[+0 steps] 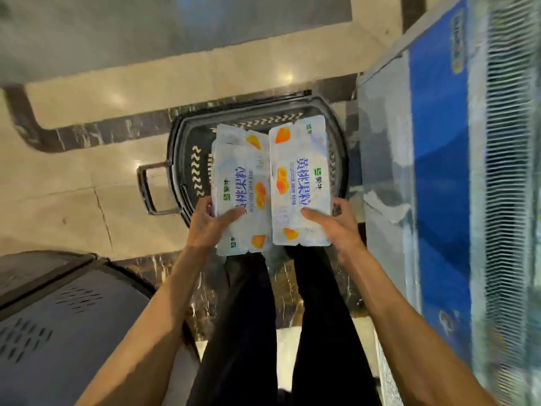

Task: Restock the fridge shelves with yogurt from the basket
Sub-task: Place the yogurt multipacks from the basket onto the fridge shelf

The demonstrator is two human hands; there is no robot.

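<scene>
Shiny floor [73, 177] lies under the black basket [177, 150]. My left hand [205, 225] grips one yogurt pack [243, 183], my right hand [341, 227] the other pack [298, 186], above the basket. Next, I think, both go right to the fridge [439, 142].

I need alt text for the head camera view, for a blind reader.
Seen from above, a person holds two peach yogurt multipacks side by side over a black shopping basket on the tiled floor: the left pack in the left hand, the right pack in the right hand. A fridge with a blue front stands at the right.
</scene>
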